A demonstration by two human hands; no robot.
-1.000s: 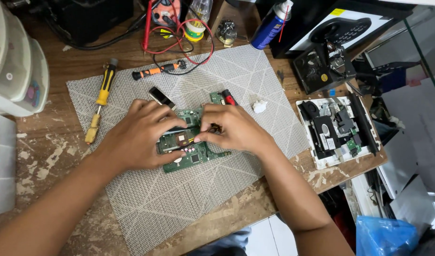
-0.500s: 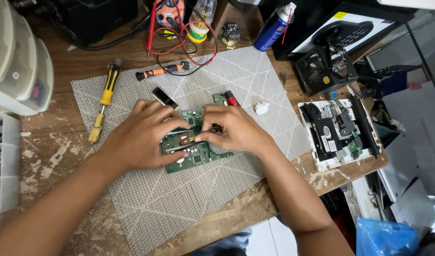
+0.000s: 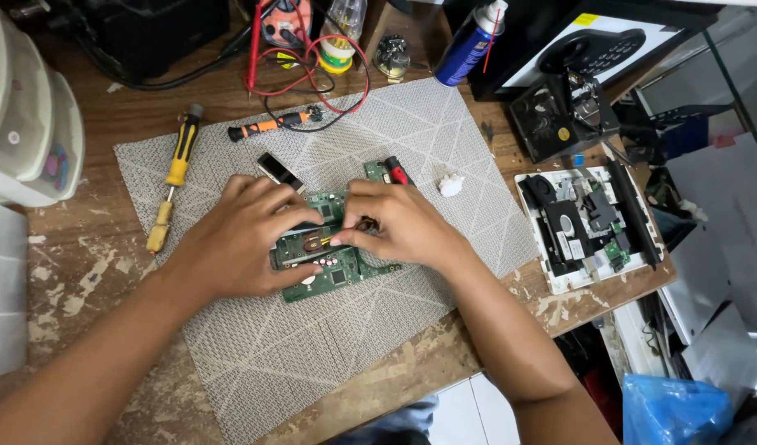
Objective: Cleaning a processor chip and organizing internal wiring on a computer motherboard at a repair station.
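Observation:
A green circuit board point(image 3: 333, 276) lies on a grey woven mat point(image 3: 312, 346) in the middle of the wooden bench. My left hand point(image 3: 238, 239) rests on the board's left side, fingers curled over its edge and holding it down. My right hand point(image 3: 399, 222) is on the board's right side, its fingertips pinched on a small part near the board's centre. A smaller green board piece with a red part point(image 3: 386, 171) lies just behind my right hand. Much of the board is hidden under both hands.
A yellow-handled screwdriver point(image 3: 174, 185), an orange-handled tool point(image 3: 267, 125) and a small black chip point(image 3: 279, 170) lie on the mat's far side. Red test leads point(image 3: 312, 74), a blue spray can point(image 3: 469, 37), a white tray of parts point(image 3: 588, 227) and stacked plastic bins point(image 3: 24, 107) surround it.
Both hands stay on the green board with only slight finger shifts. The camera view has drifted a little, so the bench sits slightly lower in the picture.

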